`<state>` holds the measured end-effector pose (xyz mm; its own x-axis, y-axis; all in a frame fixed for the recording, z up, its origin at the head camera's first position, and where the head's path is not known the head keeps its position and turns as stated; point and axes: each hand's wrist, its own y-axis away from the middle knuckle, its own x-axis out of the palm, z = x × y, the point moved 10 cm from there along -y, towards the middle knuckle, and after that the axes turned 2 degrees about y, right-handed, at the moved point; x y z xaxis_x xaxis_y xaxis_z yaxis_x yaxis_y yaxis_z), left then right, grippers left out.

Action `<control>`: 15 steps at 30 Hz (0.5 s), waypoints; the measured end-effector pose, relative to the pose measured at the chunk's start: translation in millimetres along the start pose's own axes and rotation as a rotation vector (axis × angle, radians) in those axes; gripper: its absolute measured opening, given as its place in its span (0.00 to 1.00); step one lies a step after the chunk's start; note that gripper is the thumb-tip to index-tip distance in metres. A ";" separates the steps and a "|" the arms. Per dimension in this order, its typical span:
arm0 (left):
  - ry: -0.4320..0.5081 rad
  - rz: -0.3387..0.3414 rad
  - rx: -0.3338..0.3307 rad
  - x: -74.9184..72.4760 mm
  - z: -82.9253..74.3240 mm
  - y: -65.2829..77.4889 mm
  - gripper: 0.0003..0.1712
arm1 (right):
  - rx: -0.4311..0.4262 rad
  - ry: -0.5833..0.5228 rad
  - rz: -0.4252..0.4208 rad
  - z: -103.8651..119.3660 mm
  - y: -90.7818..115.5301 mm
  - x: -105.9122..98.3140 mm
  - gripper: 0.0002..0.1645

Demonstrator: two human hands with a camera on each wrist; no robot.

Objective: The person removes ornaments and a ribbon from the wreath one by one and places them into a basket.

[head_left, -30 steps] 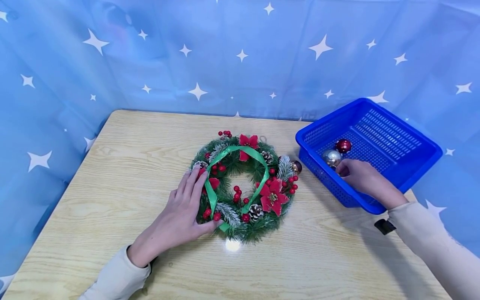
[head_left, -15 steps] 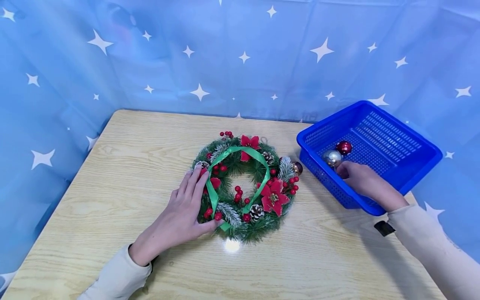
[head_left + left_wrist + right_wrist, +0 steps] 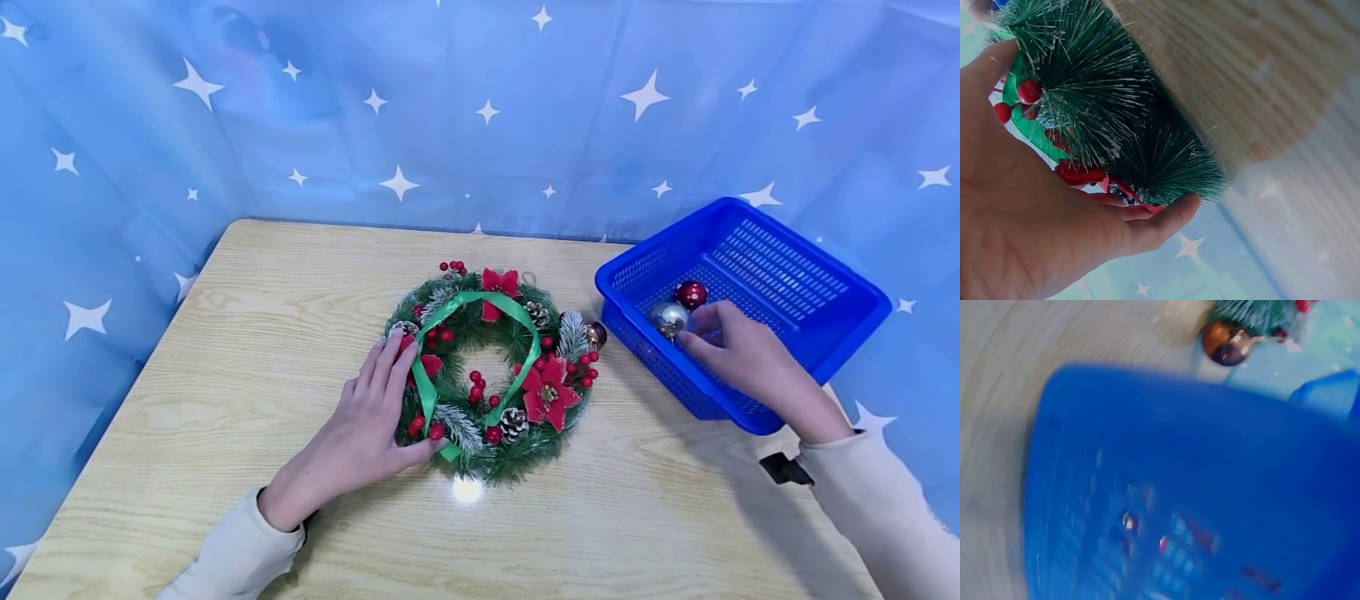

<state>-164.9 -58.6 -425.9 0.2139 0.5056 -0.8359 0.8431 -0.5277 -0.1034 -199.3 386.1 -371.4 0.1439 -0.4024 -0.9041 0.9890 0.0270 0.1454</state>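
Note:
A green Christmas wreath [image 3: 517, 458] with red poinsettias, berries, pinecones and a green ribbon lies flat on the table. My left hand [image 3: 360, 425] rests on its left side, thumb spread toward the front rim and fingers laid over a red flower. Close up in the left wrist view, the left hand [image 3: 1054, 206] spans the pine needles. My right hand [image 3: 750, 358] reaches into a blue basket [image 3: 847, 312], thumb and forefinger apart beside a silver bauble [image 3: 670, 317]. Behind that bauble lies a red one [image 3: 691, 294] with white dots.
A bronze bauble [image 3: 596, 334] sits at the wreath's right edge, near the basket's left corner. The wooden table [image 3: 262, 325] ends at a blue star-patterned cloth [image 3: 480, 158]. The basket's wall fills much of the blurred right wrist view.
My right hand has risen slightly and moved right, its thumb and forefinger parting beside the silver bauble. The basket looks shifted slightly right in view. My left hand stays on the wreath.

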 end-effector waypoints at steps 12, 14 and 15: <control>0.004 0.004 0.001 1.1 1.2 0.3 0.70 | -0.454 -0.445 -0.401 97.2 36.3 -6.7 0.26; 0.005 0.007 0.003 1.8 1.1 -0.2 0.70 | -0.512 -0.451 -0.369 108.0 37.8 3.7 0.27; 0.007 0.007 0.006 2.1 0.6 -0.5 0.70 | -0.528 -0.450 -0.351 111.5 37.9 9.6 0.28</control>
<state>-165.1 -57.7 -427.9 0.2230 0.5065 -0.8329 0.8388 -0.5350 -0.1008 -164.2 281.3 -329.8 -0.0972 -0.7976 -0.5952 0.8754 0.2160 -0.4324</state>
